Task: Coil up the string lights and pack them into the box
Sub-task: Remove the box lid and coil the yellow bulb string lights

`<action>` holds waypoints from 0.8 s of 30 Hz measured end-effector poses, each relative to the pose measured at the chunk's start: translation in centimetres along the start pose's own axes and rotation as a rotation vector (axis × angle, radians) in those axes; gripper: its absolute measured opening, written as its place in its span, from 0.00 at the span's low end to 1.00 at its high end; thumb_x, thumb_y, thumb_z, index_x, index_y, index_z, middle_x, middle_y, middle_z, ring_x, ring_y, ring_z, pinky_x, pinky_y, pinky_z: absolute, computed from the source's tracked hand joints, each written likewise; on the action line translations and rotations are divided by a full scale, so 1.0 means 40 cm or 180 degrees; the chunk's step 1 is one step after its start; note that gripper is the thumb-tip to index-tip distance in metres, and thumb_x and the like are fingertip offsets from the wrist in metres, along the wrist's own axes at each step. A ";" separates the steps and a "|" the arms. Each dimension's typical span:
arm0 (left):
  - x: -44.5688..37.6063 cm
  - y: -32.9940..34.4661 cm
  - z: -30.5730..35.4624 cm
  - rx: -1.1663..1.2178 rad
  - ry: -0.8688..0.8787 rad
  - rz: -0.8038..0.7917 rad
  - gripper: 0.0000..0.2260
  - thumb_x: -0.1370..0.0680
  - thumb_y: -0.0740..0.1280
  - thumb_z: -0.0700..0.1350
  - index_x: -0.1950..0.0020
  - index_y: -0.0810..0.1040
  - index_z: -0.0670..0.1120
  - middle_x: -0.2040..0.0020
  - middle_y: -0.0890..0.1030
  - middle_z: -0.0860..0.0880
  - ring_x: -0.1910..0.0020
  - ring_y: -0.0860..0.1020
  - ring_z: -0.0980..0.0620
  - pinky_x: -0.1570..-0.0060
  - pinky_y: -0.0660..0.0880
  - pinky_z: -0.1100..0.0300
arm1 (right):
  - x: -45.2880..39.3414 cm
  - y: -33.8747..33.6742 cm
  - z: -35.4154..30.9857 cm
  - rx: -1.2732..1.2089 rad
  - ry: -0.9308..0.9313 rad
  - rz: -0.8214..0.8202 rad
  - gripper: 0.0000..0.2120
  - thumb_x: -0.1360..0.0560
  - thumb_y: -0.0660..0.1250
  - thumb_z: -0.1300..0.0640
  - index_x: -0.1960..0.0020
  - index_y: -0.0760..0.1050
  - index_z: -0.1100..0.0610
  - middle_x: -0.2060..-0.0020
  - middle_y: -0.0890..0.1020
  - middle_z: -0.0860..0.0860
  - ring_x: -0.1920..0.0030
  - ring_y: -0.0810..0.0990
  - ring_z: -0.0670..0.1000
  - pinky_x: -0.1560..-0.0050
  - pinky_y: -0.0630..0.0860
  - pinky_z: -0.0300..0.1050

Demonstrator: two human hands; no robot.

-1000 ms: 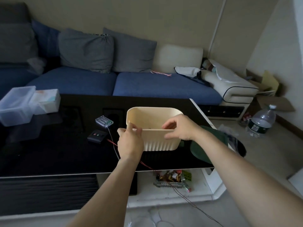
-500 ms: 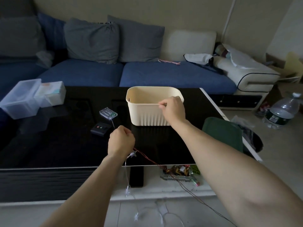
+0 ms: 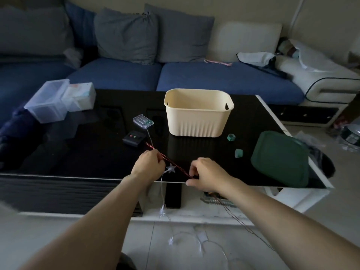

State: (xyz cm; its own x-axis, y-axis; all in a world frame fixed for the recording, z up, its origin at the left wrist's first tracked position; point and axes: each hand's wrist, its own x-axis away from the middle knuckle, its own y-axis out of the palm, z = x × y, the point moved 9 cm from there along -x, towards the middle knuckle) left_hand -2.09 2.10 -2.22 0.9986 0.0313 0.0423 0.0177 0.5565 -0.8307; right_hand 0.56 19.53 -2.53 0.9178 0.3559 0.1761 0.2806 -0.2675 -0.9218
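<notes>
I see left hand (image 3: 149,165) & right hand (image 3: 204,175) both pinching the red wire (image 3: 173,166) at the table (image 3: 87,156) front edge. String lights (image 3: 171,168) hang btwn them, trailing to floor. Cream box (image 3: 198,114) sits behind, apart from both hands.

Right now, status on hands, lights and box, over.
Left hand and right hand both pinching the red wire. String lights mostly trailing on the floor. Box empty, path clear.
</notes>
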 end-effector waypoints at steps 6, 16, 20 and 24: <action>0.000 0.005 0.010 -0.0088 0.0080 -0.0150 0.05 0.24 0.66 0.43 0.50 0.79 0.45 0.54 0.81 0.47 0.54 0.79 0.48 0.54 0.78 0.53 | 0.019 0.011 0.003 -0.0153 0.0184 -0.0115 0.09 0.17 0.63 0.52 0.49 0.74 0.58 0.50 0.80 0.56 0.54 0.78 0.52 0.55 0.72 0.45; 0.003 -0.036 0.073 -0.0070 0.0258 0.0516 0.27 0.23 0.69 0.44 0.26 0.64 0.50 0.37 0.63 0.44 0.53 0.77 0.44 0.55 0.78 0.52 | 0.111 -0.153 -0.058 -0.1723 -0.0626 0.1089 0.08 0.16 0.60 0.52 0.54 0.67 0.50 0.68 0.77 0.54 0.69 0.75 0.51 0.65 0.72 0.46; 0.000 -0.042 0.069 0.0199 0.0188 0.0742 0.11 0.18 0.63 0.43 0.40 0.80 0.42 0.38 0.67 0.43 0.49 0.76 0.43 0.47 0.76 0.53 | 0.164 -0.152 -0.078 -0.1642 -0.0879 0.1101 0.07 0.17 0.61 0.52 0.53 0.66 0.49 0.70 0.74 0.53 0.72 0.71 0.51 0.70 0.68 0.48; 0.001 -0.100 0.043 0.0706 -0.0075 0.1197 0.11 0.20 0.60 0.36 0.44 0.82 0.40 0.40 0.74 0.41 0.46 0.77 0.42 0.45 0.73 0.53 | 0.188 -0.141 -0.042 -0.1479 -0.0713 0.1091 0.03 0.18 0.64 0.53 0.49 0.71 0.52 0.66 0.79 0.51 0.69 0.75 0.47 0.67 0.70 0.39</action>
State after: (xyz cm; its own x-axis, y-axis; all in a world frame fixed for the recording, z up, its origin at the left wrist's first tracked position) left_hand -2.20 1.31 2.08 0.9321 0.2834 -0.2255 -0.3606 0.6676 -0.6514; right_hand 6.36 22.21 4.57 0.9103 0.3465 -0.2266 0.1195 -0.7440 -0.6574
